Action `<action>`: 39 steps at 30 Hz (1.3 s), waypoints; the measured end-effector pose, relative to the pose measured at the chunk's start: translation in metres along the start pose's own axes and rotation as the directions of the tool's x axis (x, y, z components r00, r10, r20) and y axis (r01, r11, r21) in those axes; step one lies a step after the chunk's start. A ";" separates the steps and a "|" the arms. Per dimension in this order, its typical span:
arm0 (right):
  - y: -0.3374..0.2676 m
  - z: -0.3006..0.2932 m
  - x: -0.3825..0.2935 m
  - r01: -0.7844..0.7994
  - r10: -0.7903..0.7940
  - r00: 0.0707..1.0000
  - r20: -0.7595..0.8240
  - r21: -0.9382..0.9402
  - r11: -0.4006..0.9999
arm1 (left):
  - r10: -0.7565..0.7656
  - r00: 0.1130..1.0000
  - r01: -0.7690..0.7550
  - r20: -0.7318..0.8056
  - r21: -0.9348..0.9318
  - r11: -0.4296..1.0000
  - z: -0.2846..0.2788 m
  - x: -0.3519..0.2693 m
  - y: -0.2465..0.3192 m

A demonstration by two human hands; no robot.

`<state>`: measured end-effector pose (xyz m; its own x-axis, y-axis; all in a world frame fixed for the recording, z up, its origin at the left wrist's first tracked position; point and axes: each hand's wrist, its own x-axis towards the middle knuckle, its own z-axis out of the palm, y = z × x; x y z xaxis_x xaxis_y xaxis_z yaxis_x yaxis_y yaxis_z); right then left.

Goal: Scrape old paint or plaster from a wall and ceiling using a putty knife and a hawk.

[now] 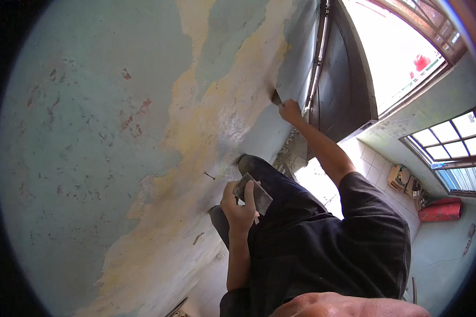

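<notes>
My right hand (pixel 290 111) grips a scraper (pixel 276 97), its dark blade against the wall (pixel 226 99) beside the edge of the blue-green paint. My left hand (pixel 240 206) holds a flat, grey, roughly rectangular plate (pixel 258 196) in front of my knees, thumb across its face. Whether the plate has a handle is hidden by my fingers. Around the scraper, a broad band of bare cream and yellowish plaster (pixel 206 130) runs diagonally between areas of blue-green paint (pixel 83 158). Below the band's middle, a nail (pixel 209 175) sticks out of the wall.
A dark door (pixel 337 83) stands open at the right, close to my right arm, with a vertical pipe (pixel 320 51) beside it. Debris (pixel 287 148) lies along the wall's foot. Farther right are a paned window (pixel 452 138), boxes (pixel 400 177) and a red roll (pixel 440 210).
</notes>
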<state>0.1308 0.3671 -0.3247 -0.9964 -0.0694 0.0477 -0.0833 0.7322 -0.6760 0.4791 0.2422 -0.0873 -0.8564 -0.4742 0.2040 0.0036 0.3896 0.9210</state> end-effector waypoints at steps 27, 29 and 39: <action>-0.023 -0.011 -0.003 0.025 -0.024 1.000 0.008 -0.136 0.990 | 0.033 0.999 -0.031 -0.009 0.160 0.987 -0.007 0.000 -0.005; -0.033 -0.015 -0.018 0.074 -0.072 0.997 0.034 -0.059 0.995 | 0.019 0.999 -0.015 -0.028 0.130 0.991 -0.008 0.002 -0.004; -0.087 -0.043 -0.094 -0.029 0.011 0.991 0.135 0.133 0.991 | -0.043 0.999 0.044 -0.032 0.048 0.998 -0.016 0.001 -0.007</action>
<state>0.2311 0.3388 -0.2391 -0.9866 -0.1519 -0.0593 -0.0519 0.6372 -0.7690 0.4868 0.2265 -0.0879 -0.8388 -0.5155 0.1750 -0.0591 0.4057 0.9121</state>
